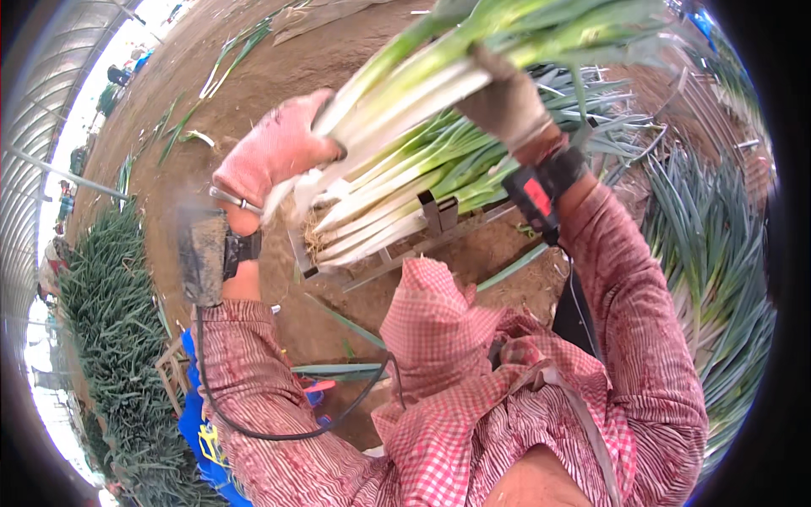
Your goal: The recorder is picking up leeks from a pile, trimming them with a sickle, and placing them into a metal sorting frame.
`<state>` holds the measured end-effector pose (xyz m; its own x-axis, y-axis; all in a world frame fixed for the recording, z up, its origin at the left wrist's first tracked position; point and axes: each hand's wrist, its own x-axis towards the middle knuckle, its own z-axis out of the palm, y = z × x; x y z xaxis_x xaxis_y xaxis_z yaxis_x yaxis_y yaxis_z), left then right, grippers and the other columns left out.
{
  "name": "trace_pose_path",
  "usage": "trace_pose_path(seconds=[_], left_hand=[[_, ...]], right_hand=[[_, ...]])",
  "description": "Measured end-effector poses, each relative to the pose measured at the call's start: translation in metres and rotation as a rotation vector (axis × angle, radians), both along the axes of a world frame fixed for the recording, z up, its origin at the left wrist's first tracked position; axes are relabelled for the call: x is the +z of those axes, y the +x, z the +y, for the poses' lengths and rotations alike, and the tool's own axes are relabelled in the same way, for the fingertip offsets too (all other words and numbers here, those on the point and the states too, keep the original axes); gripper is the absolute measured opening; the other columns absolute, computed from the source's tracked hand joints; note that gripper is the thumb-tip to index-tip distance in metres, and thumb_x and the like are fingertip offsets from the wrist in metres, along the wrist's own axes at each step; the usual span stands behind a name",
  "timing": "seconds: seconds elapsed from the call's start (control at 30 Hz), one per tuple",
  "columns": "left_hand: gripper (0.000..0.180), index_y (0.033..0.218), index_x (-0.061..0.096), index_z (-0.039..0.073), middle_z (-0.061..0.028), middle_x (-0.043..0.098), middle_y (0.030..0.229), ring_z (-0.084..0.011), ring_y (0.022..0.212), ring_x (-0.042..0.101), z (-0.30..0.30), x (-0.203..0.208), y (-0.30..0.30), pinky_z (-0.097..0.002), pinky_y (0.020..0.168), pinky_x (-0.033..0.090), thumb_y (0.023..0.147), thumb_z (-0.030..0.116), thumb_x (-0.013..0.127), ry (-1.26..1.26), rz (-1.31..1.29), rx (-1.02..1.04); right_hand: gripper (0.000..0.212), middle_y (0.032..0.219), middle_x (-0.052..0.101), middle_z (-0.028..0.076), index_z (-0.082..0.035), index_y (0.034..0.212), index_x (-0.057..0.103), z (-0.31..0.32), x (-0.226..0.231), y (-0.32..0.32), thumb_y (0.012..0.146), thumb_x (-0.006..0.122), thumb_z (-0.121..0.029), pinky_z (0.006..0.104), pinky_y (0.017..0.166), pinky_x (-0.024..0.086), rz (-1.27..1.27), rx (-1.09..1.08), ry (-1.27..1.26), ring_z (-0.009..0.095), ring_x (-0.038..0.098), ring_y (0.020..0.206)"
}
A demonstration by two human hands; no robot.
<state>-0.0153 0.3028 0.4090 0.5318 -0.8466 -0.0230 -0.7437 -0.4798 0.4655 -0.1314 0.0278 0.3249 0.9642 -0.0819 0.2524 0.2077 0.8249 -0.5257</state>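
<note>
A bunch of large green onions (405, 97) is lifted in front of me, white stems to the left and green leaves to the upper right. My left hand (283, 144), in a pinkish glove, is closed around the white lower ends. Farther along, where white turns to green, my right hand (507, 101) in a soiled glove grips the stems; part of its fingers is hidden behind them. Beneath the bunch, more green onions (397, 198) lie on a low metal rack (438, 211), roots to the left.
Heaps of green onions stand on the left (114, 338) and right (710, 270). A few loose stalks (228, 68) lie on the brown soil (338, 51). A black cable (312, 435) loops from the box (201, 253) on my left wrist. Something blue (198, 422) sits by my left arm.
</note>
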Motion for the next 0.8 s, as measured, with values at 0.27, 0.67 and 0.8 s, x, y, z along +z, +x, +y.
trace_pose_path(seconds=[0.27,0.67,0.8], left_hand=[[0.064,0.133,0.058,0.006,-0.0205,0.067,0.123,-0.0338,0.115,0.064,0.003,-0.281,0.109,-0.0389,0.098,0.05,0.074,0.02,0.075,0.446,-0.075,0.19],[0.066,0.146,0.047,0.011,-0.0252,0.061,0.13,-0.038,0.124,0.057,0.019,-0.264,0.098,-0.043,0.106,0.045,0.084,0.025,0.066,0.371,0.107,0.157],[0.057,0.134,0.057,0.008,-0.0254,0.067,0.116,-0.0376,0.111,0.064,0.033,-0.253,0.093,-0.0409,0.097,0.049,0.08,0.019,0.07,0.24,0.128,0.19]], right_hand=[[0.052,0.114,0.064,0.017,0.002,0.124,0.055,-0.003,-0.134,-0.001,0.095,0.068,-0.039,0.0427,0.081,0.06,0.918,0.208,-0.497,0.029,0.069,0.095],[0.074,0.135,0.059,0.017,-0.01,0.144,0.05,-0.001,-0.066,0.088,0.08,0.078,-0.034,0.0461,0.111,0.038,-0.019,-0.209,-2.344,0.034,0.052,0.13],[0.089,0.141,0.053,0.017,-0.011,0.148,0.044,0.024,-0.075,0.115,0.074,0.082,-0.041,0.0494,0.115,0.031,0.056,0.147,-2.632,0.036,0.047,0.135]])
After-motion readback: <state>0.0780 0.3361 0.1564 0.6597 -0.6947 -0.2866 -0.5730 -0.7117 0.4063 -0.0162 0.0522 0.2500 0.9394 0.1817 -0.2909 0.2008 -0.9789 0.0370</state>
